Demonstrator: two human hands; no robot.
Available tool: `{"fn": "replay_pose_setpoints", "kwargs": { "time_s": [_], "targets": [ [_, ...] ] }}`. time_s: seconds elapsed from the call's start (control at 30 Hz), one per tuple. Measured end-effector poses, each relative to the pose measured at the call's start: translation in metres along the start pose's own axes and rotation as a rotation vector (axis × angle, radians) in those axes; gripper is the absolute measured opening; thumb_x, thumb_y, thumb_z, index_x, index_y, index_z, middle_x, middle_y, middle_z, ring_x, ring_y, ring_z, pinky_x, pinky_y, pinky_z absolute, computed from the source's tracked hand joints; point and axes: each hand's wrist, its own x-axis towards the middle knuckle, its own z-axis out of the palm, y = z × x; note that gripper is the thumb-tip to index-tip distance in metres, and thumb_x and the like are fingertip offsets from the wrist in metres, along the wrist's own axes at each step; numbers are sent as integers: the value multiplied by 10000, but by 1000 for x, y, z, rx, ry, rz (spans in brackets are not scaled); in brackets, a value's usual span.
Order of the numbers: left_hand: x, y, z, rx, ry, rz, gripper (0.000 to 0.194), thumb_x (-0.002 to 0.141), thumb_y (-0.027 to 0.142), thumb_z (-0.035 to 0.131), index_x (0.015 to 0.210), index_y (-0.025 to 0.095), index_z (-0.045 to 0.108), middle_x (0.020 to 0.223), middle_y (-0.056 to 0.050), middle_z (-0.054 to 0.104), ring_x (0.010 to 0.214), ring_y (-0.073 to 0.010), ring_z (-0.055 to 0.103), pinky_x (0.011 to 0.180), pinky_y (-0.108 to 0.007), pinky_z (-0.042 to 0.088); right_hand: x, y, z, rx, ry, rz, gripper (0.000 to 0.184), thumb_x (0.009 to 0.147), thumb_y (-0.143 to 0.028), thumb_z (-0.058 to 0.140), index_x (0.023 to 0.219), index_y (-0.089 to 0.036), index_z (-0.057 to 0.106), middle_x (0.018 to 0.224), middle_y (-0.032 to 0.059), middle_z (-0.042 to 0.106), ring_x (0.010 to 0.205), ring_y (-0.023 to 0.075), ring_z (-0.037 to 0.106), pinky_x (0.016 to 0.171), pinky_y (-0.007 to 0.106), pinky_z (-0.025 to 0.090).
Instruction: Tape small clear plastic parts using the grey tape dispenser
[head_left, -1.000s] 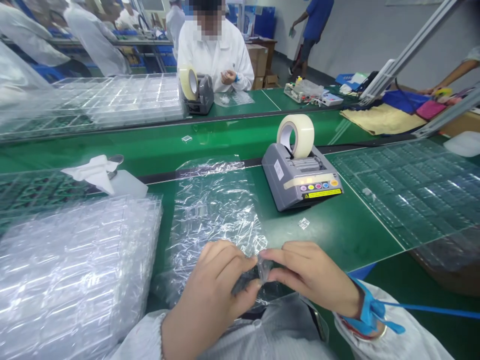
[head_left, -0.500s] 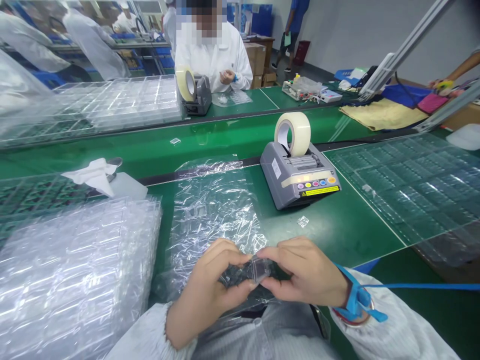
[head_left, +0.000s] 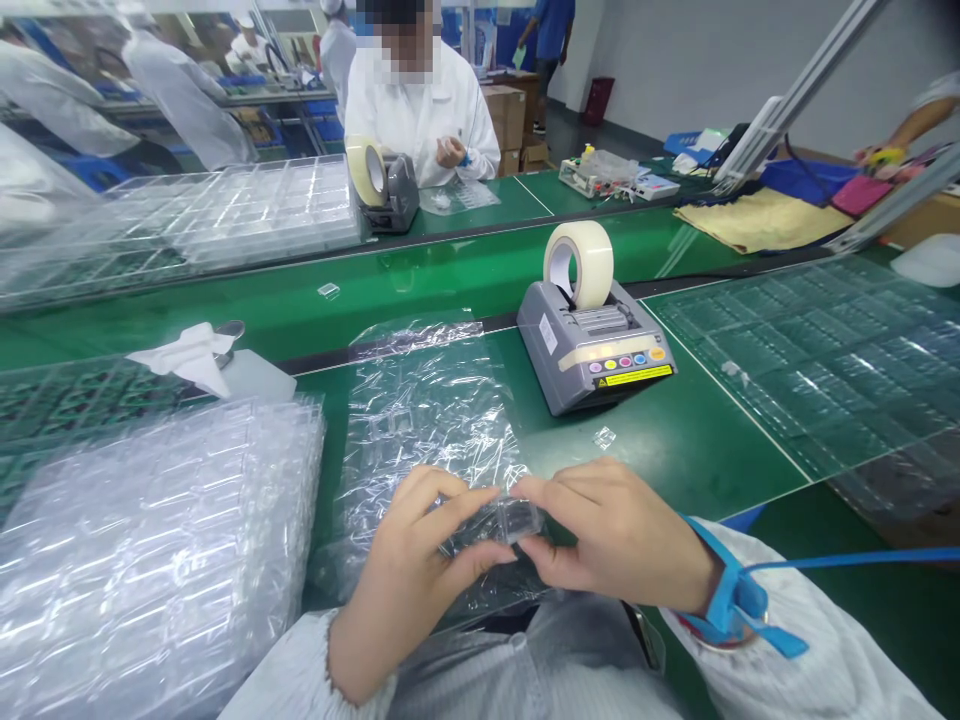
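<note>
A small clear square plastic piece (head_left: 519,521) is held between my two hands, low over the clear plastic bag (head_left: 427,400) lying on the green table. My left hand (head_left: 420,560) has its index finger and thumb at the piece's left side. On the other side, my right hand (head_left: 607,530) pinches it between index finger and thumb, near the top and bottom corners. A blue wrist strap (head_left: 731,595) with a cord circles my right wrist. Another small clear scrap (head_left: 604,438) rests on the table beyond my right hand.
Left of the bag rises a stack of clear plastic trays (head_left: 150,540). A grey tape dispenser (head_left: 596,350) with a tape roll stands ahead. More clear trays (head_left: 817,360) lie right. Across the green conveyor (head_left: 420,280) sits a co-worker (head_left: 420,110) in white.
My hands have shifted slightly and the plastic piece has turned, looking paler and clearer than before. A small piece on the conveyor has moved left. A person in blue behind has walked left.
</note>
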Motion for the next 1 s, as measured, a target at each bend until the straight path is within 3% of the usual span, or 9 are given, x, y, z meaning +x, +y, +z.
{"fn": "replay_pose_setpoints", "kwargs": {
  "time_s": [0.1,0.3,0.43,0.57,0.67,0.73,0.83,1.0],
  "targets": [
    [-1,-1,-1,-55,11,-16,305,786,331,624,1068,234,562,813,-6,506,790,-155,455,694,-296,417,-2,0,-1,67,-8,23,227,788,-264,530,980,-148,567,554,-44,563,477,109,500,451,252,312],
    [-6,-6,3,-212,61,-105,311,808,382,587,1096,268,560,828,0,496,761,-138,474,661,-268,417,-4,2,-3,180,46,73,441,804,-421,576,1132,-131,524,553,-64,547,454,82,469,472,231,344],
    [-11,-8,10,-287,84,-123,338,819,400,566,1142,305,536,849,-3,470,773,-139,480,665,-271,429,-4,1,-3,209,80,69,351,824,-388,567,1083,-152,551,555,-66,549,448,71,460,471,219,342],
    [-12,-5,8,-213,81,-155,443,812,432,561,1227,307,469,906,-26,444,815,-158,467,684,-297,434,-3,0,-3,216,85,79,276,818,-352,569,1022,-166,563,558,-63,560,446,72,464,470,219,343],
    [-10,3,-1,9,202,-55,507,790,436,591,1261,316,443,906,-27,423,843,-172,437,741,-333,411,-3,0,-4,204,57,84,268,802,-345,576,1000,-164,564,565,-55,570,460,81,485,476,225,351],
    [-7,10,-7,187,272,87,425,789,376,619,1199,336,513,871,-17,418,831,-169,420,753,-335,391,-2,0,-4,199,48,81,257,795,-338,571,984,-164,567,560,-53,568,475,88,504,478,228,354],
    [-4,16,-11,329,240,217,299,777,323,646,1074,311,618,850,-16,429,824,-166,405,741,-317,375,0,0,-4,200,69,81,237,780,-309,564,963,-158,573,541,-58,551,464,86,494,472,227,354],
    [-3,13,-6,388,138,257,296,810,331,606,1099,264,611,875,-31,456,854,-182,399,763,-353,344,1,2,-1,165,101,86,204,770,-261,539,935,-151,588,522,-65,527,453,81,478,471,224,357]
  ]
}}
